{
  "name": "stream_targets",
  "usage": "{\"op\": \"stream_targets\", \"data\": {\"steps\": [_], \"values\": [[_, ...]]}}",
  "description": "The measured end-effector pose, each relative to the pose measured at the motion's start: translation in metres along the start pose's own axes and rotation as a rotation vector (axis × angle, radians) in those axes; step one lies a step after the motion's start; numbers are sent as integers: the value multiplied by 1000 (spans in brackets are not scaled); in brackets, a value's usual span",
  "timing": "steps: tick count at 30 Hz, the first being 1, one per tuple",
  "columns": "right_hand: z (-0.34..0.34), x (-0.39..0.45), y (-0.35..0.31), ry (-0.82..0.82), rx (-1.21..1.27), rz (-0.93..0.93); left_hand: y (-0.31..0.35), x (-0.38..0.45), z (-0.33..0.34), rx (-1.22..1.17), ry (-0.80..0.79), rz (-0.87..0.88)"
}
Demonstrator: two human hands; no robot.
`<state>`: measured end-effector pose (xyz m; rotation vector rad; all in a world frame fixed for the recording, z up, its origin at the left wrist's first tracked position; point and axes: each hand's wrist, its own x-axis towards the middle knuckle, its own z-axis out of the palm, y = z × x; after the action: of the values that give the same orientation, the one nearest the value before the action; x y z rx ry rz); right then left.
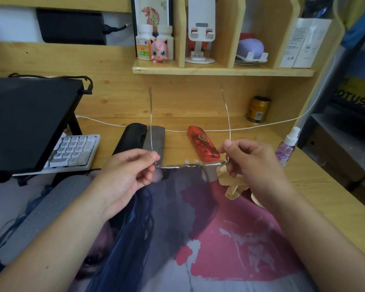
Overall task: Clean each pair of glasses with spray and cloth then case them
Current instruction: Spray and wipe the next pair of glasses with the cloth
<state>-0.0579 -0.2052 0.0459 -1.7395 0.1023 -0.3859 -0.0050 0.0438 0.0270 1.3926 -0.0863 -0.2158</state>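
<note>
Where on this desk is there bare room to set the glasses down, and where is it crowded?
Free: the wood between the red case and the spray bottle, and the printed mat near the desk's front edge. Crowded: the left, with keyboard, black stand and open black case.

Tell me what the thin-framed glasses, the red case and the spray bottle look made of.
Thin silver-framed glasses: likely metal wire, shiny, clear lenses. Glossy red oblong case: probably hard plastic, translucent sheen. Clear purple-tinted spray bottle: see-through plastic, white pump top.
</note>
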Motion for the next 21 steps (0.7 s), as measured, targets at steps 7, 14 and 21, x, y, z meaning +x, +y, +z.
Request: {"op": "stream_targets", "data": {"steps": [7, 14, 21], "values": [[8, 3, 12, 9, -72, 58, -12, 2, 8, 78, 69, 226], [-31, 14, 7, 924, -454, -448, -12, 7, 1, 169, 206, 469], [-55, 38, 32, 757, -225, -95, -18, 9, 2, 134, 228, 487]]}}
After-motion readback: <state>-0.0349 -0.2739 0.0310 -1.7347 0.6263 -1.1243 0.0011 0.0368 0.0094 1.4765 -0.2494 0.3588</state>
